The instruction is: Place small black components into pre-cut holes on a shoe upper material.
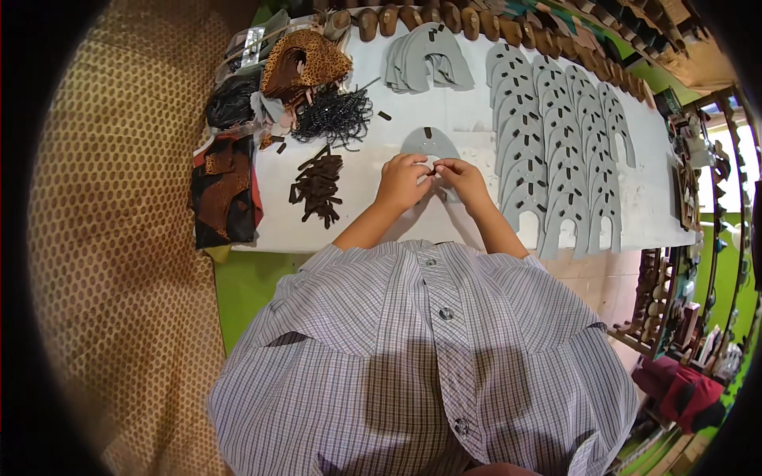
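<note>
On the white table in front of me lies a grey U-shaped shoe upper piece (438, 143) with a small dark tab (428, 132) at its top edge. My left hand (403, 181) and my right hand (467, 185) meet over its lower part, fingertips pinched together. Between them is a small dark brown strip (432, 170), partly covered by the fingers. To the left is a loose pile of similar dark brown strips (319, 186). Several rows of overlapping grey uppers (565, 151), each with dark tabs, lie to the right.
A stack of plain grey uppers (413, 59) sits farther back. Brown shoe lasts (471, 24) line the table's far edge. At left are black braided cords (329, 115), leopard-print material (305, 63) and red-black scraps (224, 190). A patterned curtain (127, 238) hangs left; shelving (726, 151) stands right.
</note>
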`<state>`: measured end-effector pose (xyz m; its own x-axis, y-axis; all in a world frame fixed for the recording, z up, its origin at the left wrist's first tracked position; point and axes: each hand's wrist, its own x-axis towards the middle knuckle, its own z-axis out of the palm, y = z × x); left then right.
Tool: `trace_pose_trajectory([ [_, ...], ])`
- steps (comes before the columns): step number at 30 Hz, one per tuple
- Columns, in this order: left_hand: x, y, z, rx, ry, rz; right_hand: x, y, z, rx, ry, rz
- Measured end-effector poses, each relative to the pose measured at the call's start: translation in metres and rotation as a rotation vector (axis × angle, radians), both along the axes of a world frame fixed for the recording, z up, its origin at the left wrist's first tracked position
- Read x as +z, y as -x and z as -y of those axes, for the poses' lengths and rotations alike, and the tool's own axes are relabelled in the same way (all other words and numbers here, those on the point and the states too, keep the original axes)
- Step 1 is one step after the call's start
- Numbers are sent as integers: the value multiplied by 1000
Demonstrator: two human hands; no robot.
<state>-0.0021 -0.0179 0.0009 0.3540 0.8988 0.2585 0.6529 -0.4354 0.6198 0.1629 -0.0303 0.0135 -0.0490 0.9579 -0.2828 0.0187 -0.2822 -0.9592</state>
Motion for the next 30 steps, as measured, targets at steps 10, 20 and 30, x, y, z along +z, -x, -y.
trace_pose_trajectory([
  [10,-20,-6,-44,263,47,-228,-7,-28,-53,162,-314,671],
  [20,-28,-6,-60,250,24,-232,-26,-28,-65,199,-549,798],
  [30,-25,-3,-82,104,219,-131,-29,-33,-47,204,-790,1009],
])
